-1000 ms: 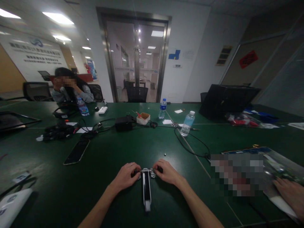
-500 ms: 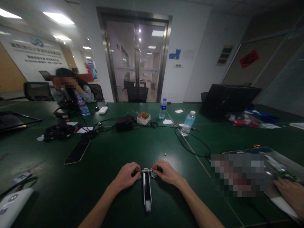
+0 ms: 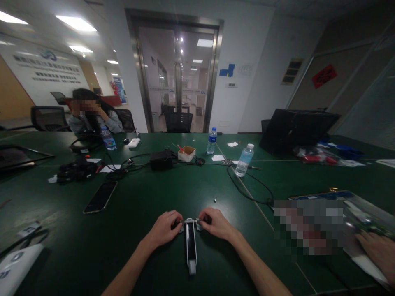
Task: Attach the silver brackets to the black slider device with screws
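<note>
A narrow, white-framed object with a dark, shiny strip lies lengthwise in front of me on the green table. At its far end is a thin crossbar with small grey pieces at both sides; its exact kind is unclear. My left hand pinches the left end of the crossbar between thumb and fingers. On the opposite end, my right hand is closed in a similar pinch. The fingers partly hide what they hold. A tiny round metal bit rests on the table just beyond my right hand.
A phone lies to the left, with tangled black cables behind it. A black adapter, a small box and water bottles stand farther back. At right, another person's hand touches a clear bag.
The fingers of my right hand have shifted very slightly at the crossbar's end. Everything else stays in place.
</note>
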The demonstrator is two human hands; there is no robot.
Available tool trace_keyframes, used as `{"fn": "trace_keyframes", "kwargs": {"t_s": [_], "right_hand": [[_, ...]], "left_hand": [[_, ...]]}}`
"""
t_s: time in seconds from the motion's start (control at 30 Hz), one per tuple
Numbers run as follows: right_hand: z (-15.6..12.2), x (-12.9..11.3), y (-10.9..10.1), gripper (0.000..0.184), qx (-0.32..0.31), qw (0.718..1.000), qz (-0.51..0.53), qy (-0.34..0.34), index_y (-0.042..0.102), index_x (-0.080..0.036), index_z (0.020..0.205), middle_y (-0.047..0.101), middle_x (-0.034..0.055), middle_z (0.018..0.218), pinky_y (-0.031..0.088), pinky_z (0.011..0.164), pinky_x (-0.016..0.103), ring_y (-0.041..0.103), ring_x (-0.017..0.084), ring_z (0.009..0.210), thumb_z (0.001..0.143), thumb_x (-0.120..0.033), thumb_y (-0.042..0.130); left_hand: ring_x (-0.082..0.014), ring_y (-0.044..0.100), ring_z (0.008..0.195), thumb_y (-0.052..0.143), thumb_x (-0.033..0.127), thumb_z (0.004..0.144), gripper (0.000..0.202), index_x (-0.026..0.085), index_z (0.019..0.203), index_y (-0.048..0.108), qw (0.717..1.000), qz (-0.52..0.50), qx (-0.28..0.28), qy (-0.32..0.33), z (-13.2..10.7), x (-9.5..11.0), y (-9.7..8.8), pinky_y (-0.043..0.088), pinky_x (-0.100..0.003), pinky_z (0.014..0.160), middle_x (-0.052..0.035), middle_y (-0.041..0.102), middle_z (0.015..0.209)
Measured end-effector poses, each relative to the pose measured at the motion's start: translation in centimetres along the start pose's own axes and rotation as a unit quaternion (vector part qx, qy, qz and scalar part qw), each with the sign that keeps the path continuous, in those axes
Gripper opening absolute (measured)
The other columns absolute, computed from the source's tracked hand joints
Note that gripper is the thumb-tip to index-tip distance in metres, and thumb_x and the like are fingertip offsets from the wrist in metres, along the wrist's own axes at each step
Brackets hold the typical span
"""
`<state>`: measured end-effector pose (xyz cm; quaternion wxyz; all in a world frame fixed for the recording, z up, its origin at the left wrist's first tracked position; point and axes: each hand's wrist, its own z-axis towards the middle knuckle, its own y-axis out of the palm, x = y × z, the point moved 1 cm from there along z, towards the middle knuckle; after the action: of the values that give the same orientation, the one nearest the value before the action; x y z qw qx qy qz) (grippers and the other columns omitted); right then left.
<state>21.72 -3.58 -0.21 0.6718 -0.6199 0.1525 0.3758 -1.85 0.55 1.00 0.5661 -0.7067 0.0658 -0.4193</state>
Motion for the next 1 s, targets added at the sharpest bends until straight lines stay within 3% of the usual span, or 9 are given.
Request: {"fn": "trace_keyframes", "kwargs": {"t_s": [1.0], "right_hand": [[0.17, 0.36, 0.38, 0.008, -0.004, 1.000, 0.022, 0.006, 0.066, -0.017, 0.083, 0.061, -0.0003, 0.072, 0.038, 0.062, 0.021, 0.053, 0.012, 0.066, 0.077, -0.015, 0.062]], "left_hand": [[-0.0160, 0.052, 0.076, 0.051, 0.024, 0.088, 0.012, 0.020, 0.094, 0.061, 1.000, 0.008, 0.015, 0.019, 0.10, -0.01, 0.09, 0.041, -0.029, 0.074, -0.0012, 0.060, 0.088]]}}
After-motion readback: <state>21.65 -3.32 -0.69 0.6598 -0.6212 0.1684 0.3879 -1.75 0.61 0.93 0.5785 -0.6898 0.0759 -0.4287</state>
